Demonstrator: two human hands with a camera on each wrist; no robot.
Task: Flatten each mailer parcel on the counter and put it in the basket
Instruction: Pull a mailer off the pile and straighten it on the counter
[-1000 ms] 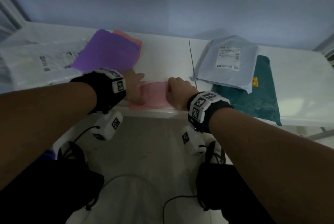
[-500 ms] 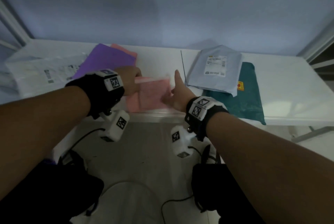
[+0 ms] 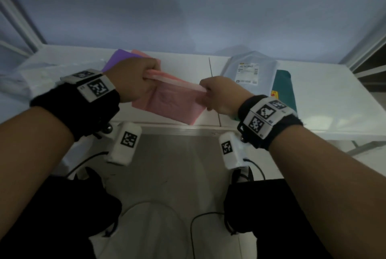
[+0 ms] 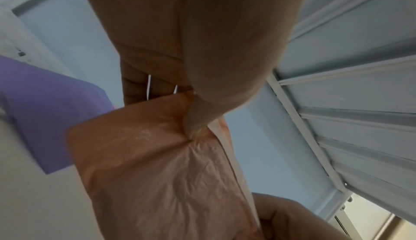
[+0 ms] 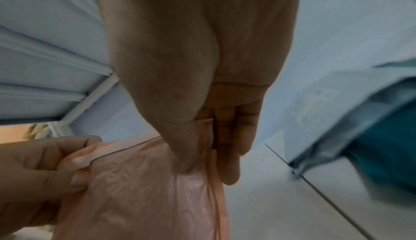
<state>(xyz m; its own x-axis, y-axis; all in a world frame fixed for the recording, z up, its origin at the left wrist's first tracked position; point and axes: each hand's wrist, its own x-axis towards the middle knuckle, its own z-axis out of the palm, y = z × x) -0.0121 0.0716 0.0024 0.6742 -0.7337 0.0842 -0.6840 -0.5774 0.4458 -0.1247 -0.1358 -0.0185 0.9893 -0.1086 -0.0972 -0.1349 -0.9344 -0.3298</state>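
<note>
A pink mailer [image 3: 169, 102] hangs in the air above the front edge of the white counter [image 3: 325, 100]. My left hand [image 3: 146, 80] grips its upper left corner and my right hand [image 3: 208, 93] pinches its upper right corner, with the top edge stretched between them. In the left wrist view my thumb presses into the crinkled pink mailer [image 4: 157, 163]. In the right wrist view thumb and fingers pinch the pink mailer [image 5: 146, 190] at its side seam. No basket is in view.
A purple mailer [image 3: 117, 57] and a second pink one [image 3: 140, 54] lie behind my left hand. White plastic mailers [image 3: 41, 72] sit at the far left. A grey labelled mailer [image 3: 248, 70] lies over a teal one [image 3: 285, 89] on the right.
The pink mailer lay flat at the counter's front edge under my hands. Both hands have since taken hold of its top corners and lifted it off the counter.
</note>
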